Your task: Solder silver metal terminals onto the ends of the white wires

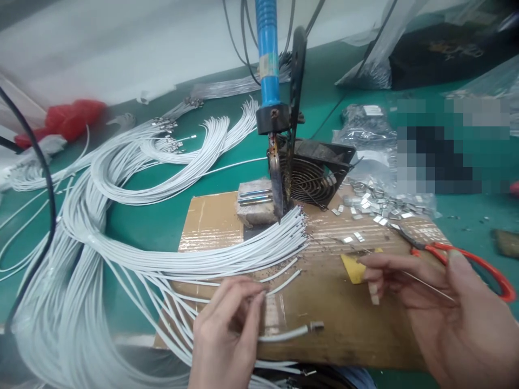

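My left hand (229, 329) is closed in a pinch at the lower middle; a white cable (286, 282) runs out from its fingertips, its end pointing up and right. Below those fingertips lies another white cable (284, 336) tipped with a small metal terminal (316, 326). On the right, my right hand (438, 292) has its fingers curled around a thin metallic wire (425, 285), which crosses the palm. A yellow piece (352, 268) lies beside its fingertips. Above my left hand, a thick bundle of white cables (243, 251) rests with its ends fanned out on the cardboard (344, 324).
A blue-handled soldering iron (270, 81) stands tip down over a block (257, 210) bearing metal strips. Behind it is a black fan (316, 178). Loose metal terminals (377, 202) and orange-handled scissors (478, 259) lie right. Coiled white cables (101, 173) cover the left.
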### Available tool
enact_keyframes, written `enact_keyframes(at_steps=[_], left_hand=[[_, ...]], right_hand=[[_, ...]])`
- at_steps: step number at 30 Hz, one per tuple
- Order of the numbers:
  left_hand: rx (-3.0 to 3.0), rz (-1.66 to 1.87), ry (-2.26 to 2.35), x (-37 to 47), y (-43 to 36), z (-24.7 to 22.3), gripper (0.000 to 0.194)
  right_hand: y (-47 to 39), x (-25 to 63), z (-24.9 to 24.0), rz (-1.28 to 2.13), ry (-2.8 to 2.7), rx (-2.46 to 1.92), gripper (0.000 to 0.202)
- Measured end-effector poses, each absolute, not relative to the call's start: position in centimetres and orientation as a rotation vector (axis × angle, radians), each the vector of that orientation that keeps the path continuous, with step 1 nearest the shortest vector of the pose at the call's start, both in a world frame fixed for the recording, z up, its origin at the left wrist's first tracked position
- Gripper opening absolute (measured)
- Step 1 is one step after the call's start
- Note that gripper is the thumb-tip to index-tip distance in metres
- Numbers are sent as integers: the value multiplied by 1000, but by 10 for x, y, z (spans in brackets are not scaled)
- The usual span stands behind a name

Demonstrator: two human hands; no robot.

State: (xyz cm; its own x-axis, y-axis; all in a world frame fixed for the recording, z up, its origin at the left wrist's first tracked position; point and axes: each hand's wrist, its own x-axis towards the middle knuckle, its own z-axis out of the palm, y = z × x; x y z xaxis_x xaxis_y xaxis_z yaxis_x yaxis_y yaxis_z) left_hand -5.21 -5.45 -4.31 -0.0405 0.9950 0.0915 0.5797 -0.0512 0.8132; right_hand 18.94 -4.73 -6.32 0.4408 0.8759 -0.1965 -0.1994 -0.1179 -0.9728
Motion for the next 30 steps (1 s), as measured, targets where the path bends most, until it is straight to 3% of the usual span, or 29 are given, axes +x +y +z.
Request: enact_keyframes(at_steps=[10, 20, 26, 30], left_hand=[[2158, 750, 1636, -64, -54, -56, 15], [1764, 949, 1493, -43, -51, -24, 20], [1755, 922, 1485, -32, -48, -17, 16], [1608, 844, 1519, -30, -48, -14, 14]], right_hand=[[-47, 196, -76, 1075, -833, -1437, 65], [-51, 170, -58, 957, -1274, -1419, 32], [-46, 143, -41, 1041, -1215, -1339, 11], [-46, 131, -37, 1060, -1172, -1346, 13]])
